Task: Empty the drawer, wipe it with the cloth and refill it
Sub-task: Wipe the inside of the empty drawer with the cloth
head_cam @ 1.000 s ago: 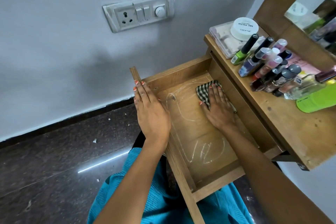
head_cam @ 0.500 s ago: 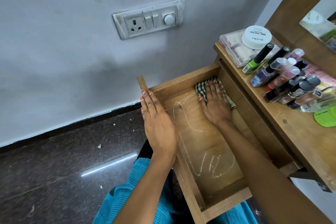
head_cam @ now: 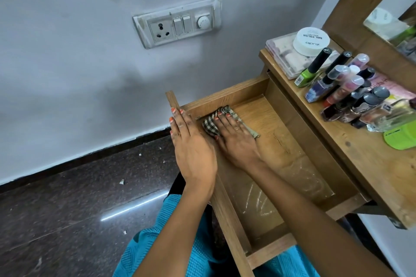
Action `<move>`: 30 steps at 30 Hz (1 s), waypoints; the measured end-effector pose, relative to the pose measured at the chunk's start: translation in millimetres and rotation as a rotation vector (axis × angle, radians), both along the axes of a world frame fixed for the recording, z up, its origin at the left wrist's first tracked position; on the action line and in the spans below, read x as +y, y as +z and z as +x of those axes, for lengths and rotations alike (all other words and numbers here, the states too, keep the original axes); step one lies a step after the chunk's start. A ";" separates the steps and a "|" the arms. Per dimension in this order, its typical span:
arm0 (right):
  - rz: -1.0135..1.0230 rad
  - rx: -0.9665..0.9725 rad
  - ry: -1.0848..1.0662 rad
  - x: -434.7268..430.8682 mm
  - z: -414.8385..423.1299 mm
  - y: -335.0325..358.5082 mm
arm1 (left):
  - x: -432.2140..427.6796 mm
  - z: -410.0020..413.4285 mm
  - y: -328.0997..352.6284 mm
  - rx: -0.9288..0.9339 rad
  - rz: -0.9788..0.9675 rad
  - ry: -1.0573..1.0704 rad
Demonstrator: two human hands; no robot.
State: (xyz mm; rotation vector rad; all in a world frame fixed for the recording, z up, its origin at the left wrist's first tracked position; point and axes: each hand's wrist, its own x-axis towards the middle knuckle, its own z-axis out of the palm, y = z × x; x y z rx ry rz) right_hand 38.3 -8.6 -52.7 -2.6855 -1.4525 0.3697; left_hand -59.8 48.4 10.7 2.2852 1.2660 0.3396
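While the drawer [head_cam: 227,93] stands pulled out from under the worktop [head_cam: 360,164], its contents and surroundings list as follows.

Cloth [head_cam: 209,125]: checked, bunched, lying on the drawer bottom in the far left corner. More than half of it is covered by the hand on top, so its full outline cannot be made out.

Right hand [head_cam: 236,139]: palm down on the cloth, fingers straight and spread, pressing it flat rather than gripping it. A ring shows on one finger.

Left hand [head_cam: 193,148]: laid along the drawer's left rim, fingers straight and close together, holding nothing. It hides the rim beneath it and the cloth's near left edge.

Drawer bottom: bare wood with pale wet streaks [head_cam: 258,204] toward the near end. The right forearm crosses the near corner and covers part of it.

Worktop items: a cluster of nail polish bottles [head_cam: 351,94], tipped and overlapping, count uncertain; a white jar [head_cam: 311,40] lettered NAIL POLISH, sitting on a clear box [head_cam: 283,56] whose contents are blurred; a green object [head_cam: 400,137] cut off by the right edge.

Mirror [head_cam: 391,24]: only a corner in view.

Wall: a switch plate [head_cam: 177,22] with socket, two switches and a dial.

Floor [head_cam: 67,198]: dark stone with small pale specks.

Teal garment [head_cam: 180,243]: cut off at the bottom edge.
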 end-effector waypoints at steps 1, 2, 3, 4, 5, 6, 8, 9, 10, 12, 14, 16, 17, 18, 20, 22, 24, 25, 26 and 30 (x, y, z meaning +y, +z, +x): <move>-0.001 -0.003 0.008 -3.7 5.1 0.6 | 0.2 0.3 -0.1 -0.005 0.002 -0.007; 0.000 -0.009 0.008 -7.5 10.4 0.6 | 0.4 0.0 0.5 -0.005 -0.002 -0.013; 0.001 -0.018 -0.004 -11.8 16.0 0.8 | 0.4 -0.5 1.3 -0.001 -0.008 -0.015; 0.005 -0.028 -0.029 -15.9 22.9 1.1 | 0.6 -1.0 1.9 0.002 -0.011 -0.013; 0.012 -0.032 -0.067 -20.2 30.9 1.9 | 0.9 -1.6 2.2 0.006 -0.011 -0.008; 0.021 -0.028 -0.117 -24.4 40.2 2.8 | 1.1 -1.9 2.2 0.009 -0.007 -0.002; 0.031 0.003 -0.217 -31.4 58.9 5.5 | 1.5 -1.8 1.5 0.014 0.004 0.003; 0.027 0.019 -0.251 -33.3 66.0 6.6 | 1.5 -1.5 1.3 0.015 0.008 0.004; 0.020 0.028 -0.272 -33.6 69.9 6.9 | 1.8 -1.2 1.1 0.016 0.008 0.004; 0.014 0.033 -0.295 -30.8 69.6 5.6 | 2.5 -1.7 1.0 0.020 0.006 0.004; 0.015 0.045 -0.311 -27.1 65.4 4.2 | 1.9 -3.1 1.0 0.022 0.007 0.004; 0.012 0.044 -0.305 -24.5 60.9 4.4 | 1.0 -4.5 1.4 0.011 0.007 0.003; 0.008 0.042 -0.297 -23.4 58.4 5.3 | 0.6 -4.9 1.8 0.004 0.004 0.003; 0.003 0.043 -0.284 -21.6 55.2 6.3 | 0.6 -4.7 1.8 -0.002 0.003 0.004; -0.011 0.036 -0.245 -16.9 45.4 6.3 | 0.8 -4.0 1.1 -0.006 0.008 0.005; -0.015 0.024 -0.216 -11.8 32.8 5.1 | 0.8 -3.8 0.3 -0.008 0.019 0.007; 0.001 0.020 -0.207 -6.9 20.7 5.5 | 0.3 -3.7 -0.2 -0.011 0.028 0.014; 0.003 0.017 -0.199 -3.6 14.5 6.0 | 0.2 -3.4 -0.6 -0.009 0.032 0.017; -0.002 0.015 -0.181 1.2 7.9 6.5 | 0.4 -3.1 -1.0 -0.005 0.036 0.020; -0.031 -0.019 -0.089 24.9 -14.3 2.6 | 0.5 -1.6 -0.6 0.015 0.038 0.027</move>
